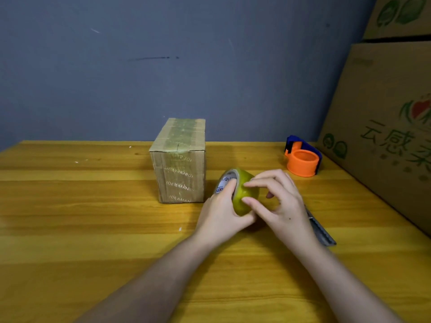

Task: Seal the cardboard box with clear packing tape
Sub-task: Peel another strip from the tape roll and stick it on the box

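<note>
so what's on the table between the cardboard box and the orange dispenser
In the head view, only the tape roll, held by both hands, sits between the cardboard box and the orange dispenser.

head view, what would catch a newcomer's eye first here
Both hands meet at the middle of the wooden table: the left hand grips a yellowish roll of tape while the right hand picks at its surface. Just left of them stands a small cardboard box, its top already taped. Far right, a bright orange and blue tape dispenser sits near big cartons.
</note>
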